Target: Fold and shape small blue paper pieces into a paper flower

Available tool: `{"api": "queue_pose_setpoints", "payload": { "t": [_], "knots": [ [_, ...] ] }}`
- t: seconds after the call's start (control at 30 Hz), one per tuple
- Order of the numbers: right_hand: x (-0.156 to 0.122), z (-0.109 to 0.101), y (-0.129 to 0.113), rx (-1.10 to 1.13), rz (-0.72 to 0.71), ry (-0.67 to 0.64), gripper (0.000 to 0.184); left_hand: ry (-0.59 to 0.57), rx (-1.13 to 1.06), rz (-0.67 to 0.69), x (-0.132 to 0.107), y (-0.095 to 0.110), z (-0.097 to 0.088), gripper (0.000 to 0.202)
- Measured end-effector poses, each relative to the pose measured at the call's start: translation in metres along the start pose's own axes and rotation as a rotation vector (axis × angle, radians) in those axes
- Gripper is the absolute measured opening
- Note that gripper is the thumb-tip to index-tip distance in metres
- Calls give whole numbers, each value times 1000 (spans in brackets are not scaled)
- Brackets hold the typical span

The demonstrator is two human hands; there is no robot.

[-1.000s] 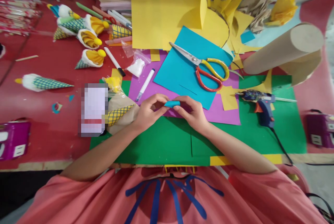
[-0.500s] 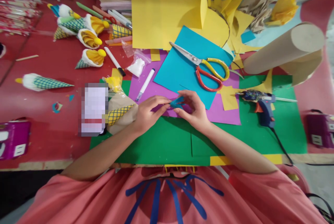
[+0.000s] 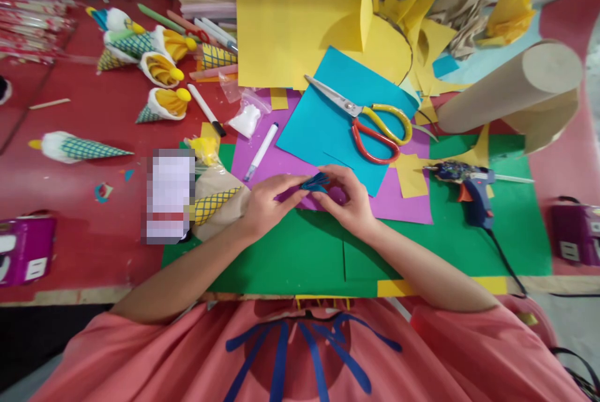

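Note:
A small pleated piece of blue paper (image 3: 315, 183) is held between my two hands above the purple sheet (image 3: 412, 205). My left hand (image 3: 269, 202) pinches its gathered left end between thumb and fingertips. On the other side, my right hand (image 3: 349, 202) curls round with thumb and fingers at the fanned folds. Just beyond my hands lie a flat blue sheet (image 3: 309, 117) and scissors (image 3: 359, 114) with one yellow and one red handle. A capped marker (image 3: 262, 152) rests on the purple sheet near my left hand.
To the right, a glue gun (image 3: 475, 192) lies on the green sheet (image 3: 290, 258), with a cardboard tube (image 3: 497, 95) behind it. Several decorated paper cones (image 3: 94, 147) are at the left. A yellow-patterned cone (image 3: 215, 205) lies by my left wrist, beside a blurred-out rectangular object (image 3: 169, 195).
The blue paper's folds have shifted between my fingers and now stand tilted up, their stacked edges showing. My arms have barely moved.

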State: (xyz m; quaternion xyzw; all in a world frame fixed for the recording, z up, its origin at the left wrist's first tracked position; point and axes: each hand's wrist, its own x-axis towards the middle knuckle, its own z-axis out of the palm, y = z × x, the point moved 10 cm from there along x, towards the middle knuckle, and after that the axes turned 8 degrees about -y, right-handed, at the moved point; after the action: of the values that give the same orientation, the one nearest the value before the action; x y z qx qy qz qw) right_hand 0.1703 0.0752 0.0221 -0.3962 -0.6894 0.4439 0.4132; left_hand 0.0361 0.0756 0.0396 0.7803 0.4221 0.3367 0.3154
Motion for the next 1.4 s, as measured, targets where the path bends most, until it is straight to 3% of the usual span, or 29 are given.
{"api": "queue_pose_setpoints", "payload": {
  "t": [0.1, 0.2, 0.37, 0.7, 0.87, 0.97, 1.2, 1.3, 1.4],
  "knots": [
    [-1, -3, 1, 63, -8, 54, 43, 14, 11, 40, -2, 2, -2, 21],
    [-1, -7, -4, 96, -34, 99, 31, 42, 5, 36, -5, -1, -4, 22],
    [2, -4, -11, -40, -34, 15, 13, 75, -32, -2, -8, -6, -7, 24],
    [0, 0, -26, -145, -182, -16, 11, 36, 43, 85, -2, 6, -2, 32],
    [0, 1, -21, -164, -122, -4, 16, 49, 101, 145, -3, 10, -1, 36],
    [0, 3, -26, -167, -180, -22, 15, 45, 103, 154, -3, 10, 0, 36],
    [1, 6, -31, -150, -238, -53, 16, 44, 52, 9, -4, -6, 0, 32],
    [1, 6, -32, -125, -241, -79, 17, 54, -36, -69, -6, -19, 1, 41],
    [0, 4, -29, -56, -226, -102, 15, 69, -117, -59, -7, -22, 2, 47]
  ]
}}
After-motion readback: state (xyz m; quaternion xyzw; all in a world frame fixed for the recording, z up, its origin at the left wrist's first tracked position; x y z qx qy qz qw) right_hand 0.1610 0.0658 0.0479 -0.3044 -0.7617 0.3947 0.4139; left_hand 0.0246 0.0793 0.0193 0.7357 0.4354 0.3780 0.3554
